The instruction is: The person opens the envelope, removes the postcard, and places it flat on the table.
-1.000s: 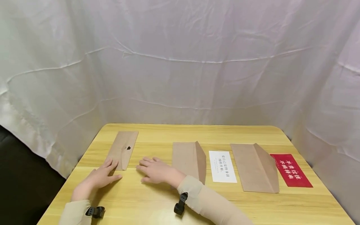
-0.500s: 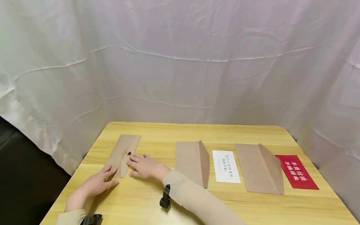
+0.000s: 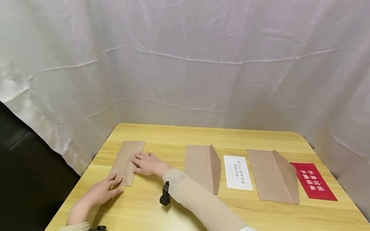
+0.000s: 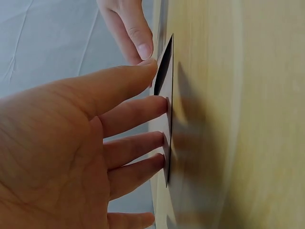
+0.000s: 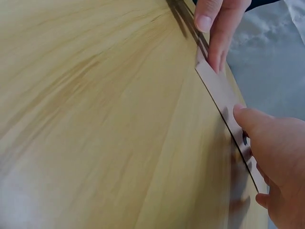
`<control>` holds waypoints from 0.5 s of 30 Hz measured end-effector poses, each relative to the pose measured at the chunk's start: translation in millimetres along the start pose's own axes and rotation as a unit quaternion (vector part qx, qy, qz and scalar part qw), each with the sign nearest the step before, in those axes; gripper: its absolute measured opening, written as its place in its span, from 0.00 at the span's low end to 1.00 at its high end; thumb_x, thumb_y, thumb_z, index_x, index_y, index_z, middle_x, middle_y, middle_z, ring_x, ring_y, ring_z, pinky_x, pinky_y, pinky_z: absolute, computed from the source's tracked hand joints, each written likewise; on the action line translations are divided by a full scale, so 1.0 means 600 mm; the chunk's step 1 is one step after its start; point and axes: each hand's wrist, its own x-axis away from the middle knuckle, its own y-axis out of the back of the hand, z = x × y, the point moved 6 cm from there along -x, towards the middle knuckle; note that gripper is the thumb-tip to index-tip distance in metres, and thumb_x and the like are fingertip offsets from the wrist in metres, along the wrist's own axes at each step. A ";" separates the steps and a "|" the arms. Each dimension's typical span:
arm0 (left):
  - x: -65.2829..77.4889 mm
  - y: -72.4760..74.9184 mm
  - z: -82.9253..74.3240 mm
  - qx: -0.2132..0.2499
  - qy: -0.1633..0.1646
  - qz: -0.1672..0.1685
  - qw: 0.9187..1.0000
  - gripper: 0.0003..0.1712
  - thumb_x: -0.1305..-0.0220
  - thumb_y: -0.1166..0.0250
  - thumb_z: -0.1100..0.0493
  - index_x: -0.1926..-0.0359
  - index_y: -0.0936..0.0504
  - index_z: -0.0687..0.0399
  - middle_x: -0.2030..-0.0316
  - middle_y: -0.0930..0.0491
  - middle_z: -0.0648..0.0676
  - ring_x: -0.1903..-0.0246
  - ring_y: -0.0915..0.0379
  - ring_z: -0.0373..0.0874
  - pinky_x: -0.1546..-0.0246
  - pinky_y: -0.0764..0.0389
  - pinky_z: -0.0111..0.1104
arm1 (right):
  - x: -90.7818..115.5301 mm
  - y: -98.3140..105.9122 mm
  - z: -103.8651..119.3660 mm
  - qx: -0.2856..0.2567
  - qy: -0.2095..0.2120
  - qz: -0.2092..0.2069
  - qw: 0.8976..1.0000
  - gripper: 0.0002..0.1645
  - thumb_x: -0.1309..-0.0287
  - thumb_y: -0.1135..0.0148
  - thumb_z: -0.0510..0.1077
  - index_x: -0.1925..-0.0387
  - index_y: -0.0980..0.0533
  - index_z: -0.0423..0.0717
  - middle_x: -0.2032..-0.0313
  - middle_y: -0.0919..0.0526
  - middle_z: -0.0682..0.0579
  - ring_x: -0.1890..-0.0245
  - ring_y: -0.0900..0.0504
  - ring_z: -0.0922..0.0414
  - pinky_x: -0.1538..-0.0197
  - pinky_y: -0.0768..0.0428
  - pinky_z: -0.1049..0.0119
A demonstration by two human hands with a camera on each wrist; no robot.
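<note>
A brown paper envelope (image 3: 127, 154) lies at the table's left with its flap folded over. My left hand (image 3: 101, 192) rests its straight fingertips on the envelope's near end. On the right side, my right hand (image 3: 148, 164) touches the flap edge with its fingers and covers the dark mark there. The left wrist view shows a gap standing at the envelope's near end, with the left fingertips (image 4: 159, 138) pressing the paper. In the right wrist view the right thumb (image 5: 248, 119) lies along the envelope's edge.
Two more brown envelopes, a middle one (image 3: 199, 163) and a right one (image 3: 268, 175), lie with flaps unfolded. Between them is a white printed card (image 3: 237, 173). A red printed card (image 3: 315, 183) lies partly beneath the right envelope. Pale curtains (image 3: 202, 80) surround the wooden table (image 3: 144, 211).
My right hand has moved left from the bare tabletop onto the envelope's right side, hiding its dark mark. The envelope has come slightly nearer. My left hand stays on its near end.
</note>
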 end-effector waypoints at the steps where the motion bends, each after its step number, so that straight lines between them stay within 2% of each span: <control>1: 0.002 0.000 0.001 0.004 0.002 -0.001 1.000 0.36 0.35 0.40 0.40 0.36 0.26 0.60 0.32 0.39 0.74 0.38 0.38 0.75 0.44 0.32 0.64 | -0.001 0.001 0.000 0.001 -0.001 0.000 1.000 0.36 0.30 0.64 0.69 0.25 0.47 0.66 0.24 0.46 0.61 0.23 0.50 0.61 0.26 0.40 0.53; 4: 0.004 0.004 0.005 0.022 0.004 -0.008 1.000 0.33 0.36 0.39 0.42 0.39 0.23 0.61 0.34 0.36 0.73 0.37 0.37 0.74 0.43 0.32 0.63 | -0.002 0.001 0.003 0.001 0.002 0.003 1.000 0.36 0.30 0.63 0.68 0.25 0.47 0.65 0.24 0.46 0.60 0.23 0.50 0.61 0.25 0.41 0.52; 8: -0.006 0.015 0.012 0.023 -0.002 -0.024 0.999 0.29 0.36 0.37 0.45 0.44 0.19 0.63 0.41 0.26 0.71 0.42 0.30 0.70 0.43 0.29 0.59 | 0.001 -0.002 0.007 -0.001 0.004 0.012 1.000 0.36 0.30 0.63 0.68 0.25 0.47 0.65 0.24 0.46 0.60 0.23 0.50 0.60 0.25 0.42 0.52; 11: -0.023 0.026 0.017 -0.008 -0.008 -0.037 0.999 0.27 0.38 0.35 0.47 0.46 0.19 0.63 0.47 0.20 0.68 0.46 0.24 0.66 0.46 0.26 0.57 | 0.004 -0.001 0.009 0.001 0.005 0.011 1.000 0.36 0.30 0.62 0.68 0.25 0.46 0.65 0.24 0.46 0.60 0.23 0.49 0.60 0.25 0.42 0.52; 15: -0.052 0.034 0.024 -0.053 -0.005 -0.039 0.998 0.31 0.41 0.32 0.49 0.42 0.22 0.64 0.45 0.23 0.71 0.45 0.26 0.68 0.47 0.26 0.59 | 0.005 0.001 0.011 -0.001 0.007 0.000 1.000 0.35 0.30 0.61 0.68 0.26 0.45 0.65 0.25 0.44 0.60 0.24 0.48 0.59 0.25 0.42 0.52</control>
